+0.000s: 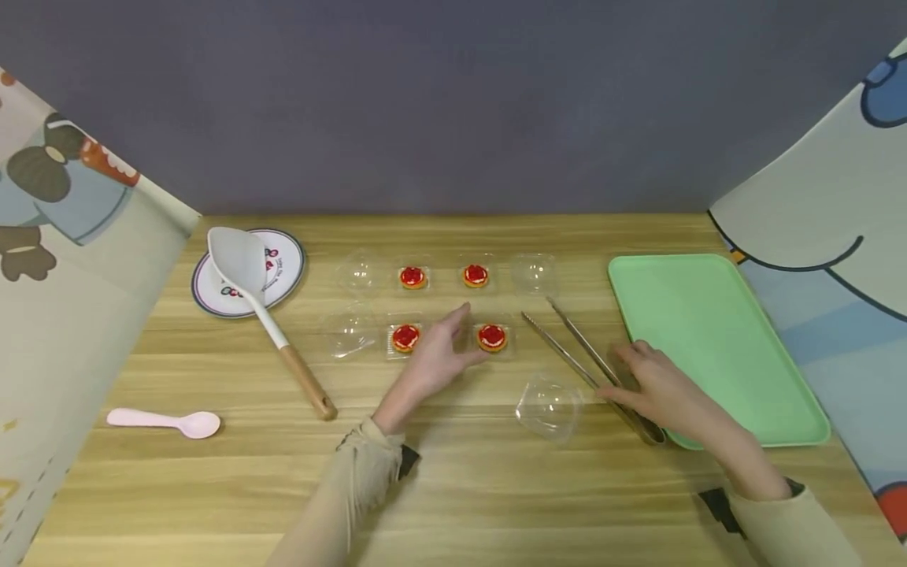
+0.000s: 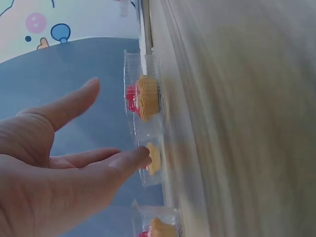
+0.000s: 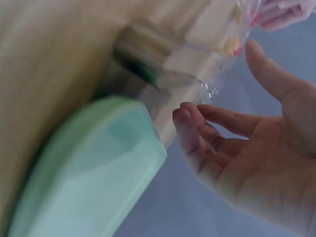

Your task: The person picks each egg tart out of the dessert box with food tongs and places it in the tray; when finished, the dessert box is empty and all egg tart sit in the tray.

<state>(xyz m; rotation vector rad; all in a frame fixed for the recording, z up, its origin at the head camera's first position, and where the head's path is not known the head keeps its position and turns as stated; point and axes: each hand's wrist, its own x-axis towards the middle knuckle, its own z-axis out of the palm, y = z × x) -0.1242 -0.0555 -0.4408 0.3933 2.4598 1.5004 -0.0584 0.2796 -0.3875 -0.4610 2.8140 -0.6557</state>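
My left hand (image 1: 434,361) hovers between the two front tarts, fingers extended and thumb spread, holding nothing. The nearest one, the front-right red-topped tart (image 1: 492,338), sits in a clear plastic box beside the thumb; in the left wrist view, a tart (image 2: 147,98) stands just past the thumb tip. My right hand (image 1: 659,387) is over the handle end of the metal tongs (image 1: 579,337), thumb and fingers apart. In the right wrist view its fingers are loosely bent with nothing gripped. The tongs lie spread on the table.
A green tray (image 1: 708,339) lies at right, partly beneath my right hand. A loose clear lid (image 1: 549,408) rests left of the tongs. Other boxed tarts (image 1: 406,338) stand nearby. At left are a white turner (image 1: 241,256) on a plate (image 1: 286,276) and a pink spoon (image 1: 200,425).
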